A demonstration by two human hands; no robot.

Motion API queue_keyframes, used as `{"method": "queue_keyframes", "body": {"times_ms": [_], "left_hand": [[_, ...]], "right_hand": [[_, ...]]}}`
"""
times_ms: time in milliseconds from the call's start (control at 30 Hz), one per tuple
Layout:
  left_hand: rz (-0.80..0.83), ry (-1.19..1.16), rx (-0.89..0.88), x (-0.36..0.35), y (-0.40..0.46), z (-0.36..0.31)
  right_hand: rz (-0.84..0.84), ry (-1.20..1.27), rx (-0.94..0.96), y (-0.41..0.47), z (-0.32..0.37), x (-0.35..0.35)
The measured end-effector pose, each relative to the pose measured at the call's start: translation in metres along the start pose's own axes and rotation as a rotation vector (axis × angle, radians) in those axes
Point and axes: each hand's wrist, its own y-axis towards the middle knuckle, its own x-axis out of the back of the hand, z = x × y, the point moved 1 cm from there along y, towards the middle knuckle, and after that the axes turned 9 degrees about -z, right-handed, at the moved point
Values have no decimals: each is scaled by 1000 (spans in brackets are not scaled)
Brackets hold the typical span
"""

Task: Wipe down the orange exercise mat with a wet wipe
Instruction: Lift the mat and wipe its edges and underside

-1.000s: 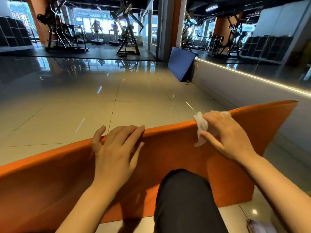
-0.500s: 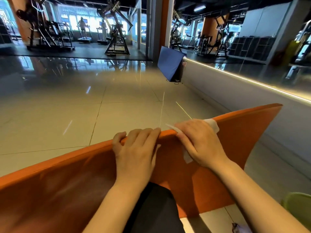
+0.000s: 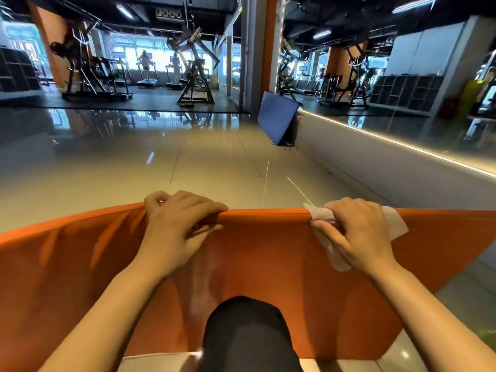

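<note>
Head view: the orange exercise mat (image 3: pixel 268 251) stands on edge across the lower frame, its top edge running left to right, its face towards the camera and its bottom on the pale tiled floor (image 3: pixel 188 162). The left hand (image 3: pixel 177 224) grips that top edge — fingers curled over the far side, thumb lying on the near face. The right hand (image 3: pixel 357 232) grips the same edge further right, with the wet wipe (image 3: pixel 394 224) folded over the edge under its palm; the white sheet shows on both sides of the hand and hangs down the near face below the thumb. The two hands are well apart along the edge. A faint sheen marks the mat's face below the left hand — possibly moisture, though it is hard to tell. A dark-clothed knee (image 3: pixel 247 331) rises in front of the mat at bottom centre. Further off, a blue mat (image 3: pixel 276 119) leans against the mirrored wall (image 3: pixel 402 103), and gym machines (image 3: pixel 193 76) stand behind.
</note>
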Motion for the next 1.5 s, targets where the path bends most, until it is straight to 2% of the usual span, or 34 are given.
{"method": "queue_keyframes", "body": {"times_ms": [200, 300, 400, 500, 633, 733, 833, 967, 1233, 1367, 1500], "left_hand": [[-42, 99, 111, 37, -18, 47], [-61, 236, 168, 16, -25, 44], [-39, 306, 127, -15, -22, 18], [-119, 235, 175, -32, -19, 6], [-181, 156, 111, -34, -36, 21], [-189, 145, 102, -29, -40, 29], [-172, 125, 92, -28, -40, 34], [-132, 99, 108, -32, -35, 38], [-53, 144, 257, -26, 11, 93], [62, 229, 187, -62, 22, 99], [60, 219, 181, -84, 28, 111]], "right_hand": [[-61, -14, -99, 8, 83, -34], [-30, -86, -137, 4, 94, -48], [20, -84, -142, 6, 97, -51], [73, -15, -86, 13, 116, -56], [128, 83, 80, 11, 141, -68], [121, 116, 92, 4, 111, -64], [88, -16, 20, -12, 45, -47], [155, -64, -74, -24, -13, -15], [-85, -253, -68, 20, 61, -16], [108, -333, -176, 26, 53, -35], [98, -334, -146, 23, 50, -55]]}}
